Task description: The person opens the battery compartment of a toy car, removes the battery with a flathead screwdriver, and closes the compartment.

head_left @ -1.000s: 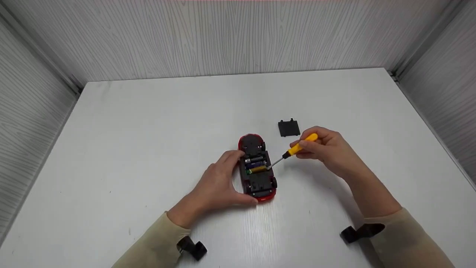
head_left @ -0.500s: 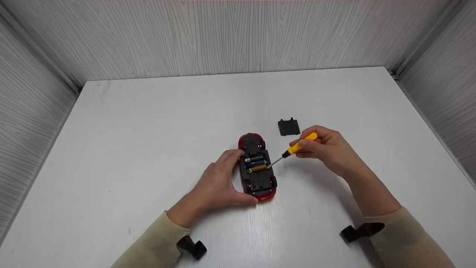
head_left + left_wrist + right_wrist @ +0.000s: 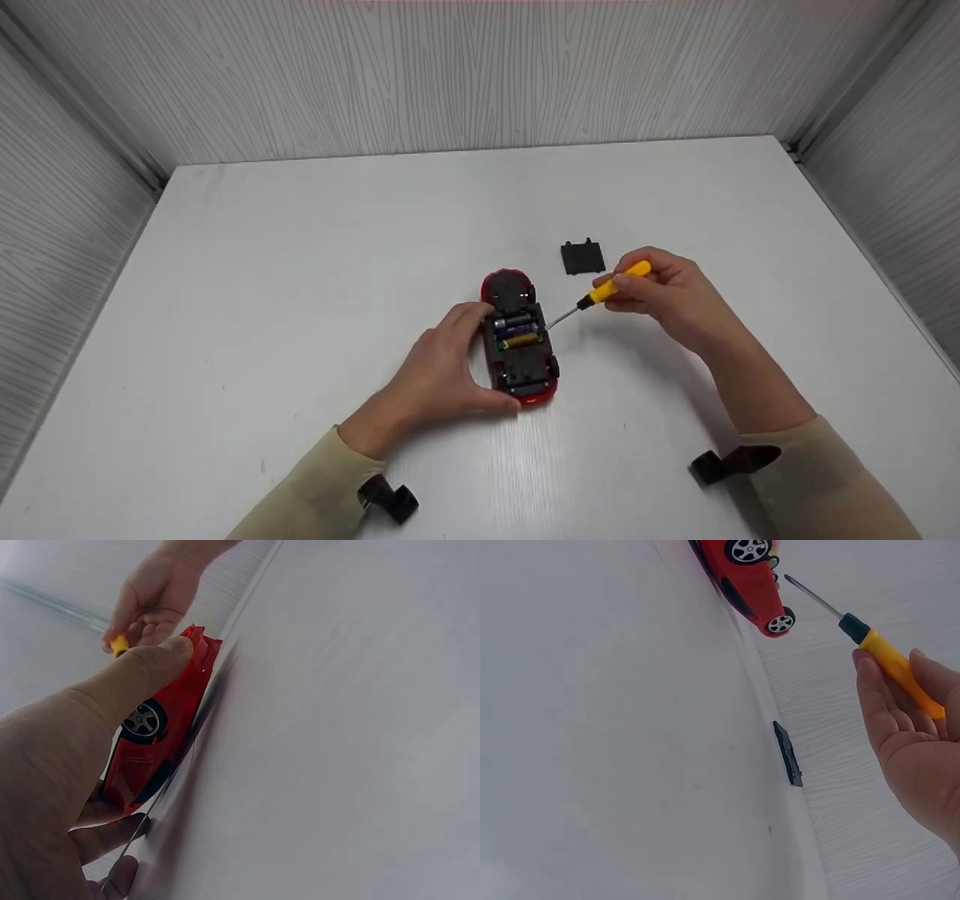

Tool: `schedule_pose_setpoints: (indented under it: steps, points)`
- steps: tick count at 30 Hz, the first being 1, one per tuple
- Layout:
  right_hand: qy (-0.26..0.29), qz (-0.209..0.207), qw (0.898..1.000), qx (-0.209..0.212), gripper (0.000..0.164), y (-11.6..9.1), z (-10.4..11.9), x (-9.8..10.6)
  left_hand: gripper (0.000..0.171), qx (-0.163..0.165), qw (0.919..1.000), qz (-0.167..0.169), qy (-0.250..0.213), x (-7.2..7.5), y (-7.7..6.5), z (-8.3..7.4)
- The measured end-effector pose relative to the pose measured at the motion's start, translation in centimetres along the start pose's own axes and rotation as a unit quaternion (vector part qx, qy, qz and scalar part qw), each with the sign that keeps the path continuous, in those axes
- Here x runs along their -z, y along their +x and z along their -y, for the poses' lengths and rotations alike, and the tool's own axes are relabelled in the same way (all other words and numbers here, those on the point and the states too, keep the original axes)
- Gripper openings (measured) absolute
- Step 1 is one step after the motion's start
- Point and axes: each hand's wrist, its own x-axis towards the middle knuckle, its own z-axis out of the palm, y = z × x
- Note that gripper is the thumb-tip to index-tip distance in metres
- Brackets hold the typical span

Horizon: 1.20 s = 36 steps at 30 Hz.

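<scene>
A red toy car (image 3: 525, 367) lies upside down on the white table, its black underside up and its battery compartment uncovered. Inside sit batteries, among them a gold one (image 3: 521, 340) nearest the person. My left hand (image 3: 442, 367) holds the car from the left, thumb at its near end and fingers along its far left side. Between thumb and fingers, my right hand (image 3: 667, 296) pinches the yellow handle of a screwdriver (image 3: 611, 287). The screwdriver's tip is close to the compartment's right edge; the right wrist view shows a gap between the tip (image 3: 789, 578) and the car.
A black battery cover (image 3: 583, 257) with small tabs lies on the table beyond the car, to the right. White wood-grain panels (image 3: 480, 75) stand behind the table and at both sides. A black wrist camera (image 3: 390, 500) is strapped on each sleeve.
My right hand has moved slightly up and to the right with the screwdriver, drawing its tip away from the gold battery's end. The left hand and the car stay in place.
</scene>
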Motion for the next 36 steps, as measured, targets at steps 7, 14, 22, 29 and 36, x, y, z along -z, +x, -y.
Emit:
schedule_pose_setpoints:
  steps: [7,14,22,29,36]
  points:
    - [0.031,-0.012,0.999,0.014,0.022,-0.1,0.6,0.7,0.120,0.000,1.0000,0.006,-0.002,0.1,0.1,0.0]
    - [0.046,-0.036,0.998,0.033,0.029,-0.3,1.3,1.6,0.121,0.002,1.0000,0.008,-0.001,0.1,0.2,-0.2]
    - [0.068,-0.079,0.994,0.032,0.030,0.0,1.6,2.3,0.118,-0.010,0.9999,-0.004,0.002,0.2,0.0,0.1]
    - [0.050,-0.109,0.993,0.013,0.035,1.4,1.8,3.8,0.119,-0.003,1.0000,-0.001,0.004,0.2,0.2,0.4]
    - [0.011,-0.131,0.991,-0.011,0.041,3.6,0.5,6.3,0.119,0.007,1.0000,0.005,0.000,0.3,0.4,0.5]
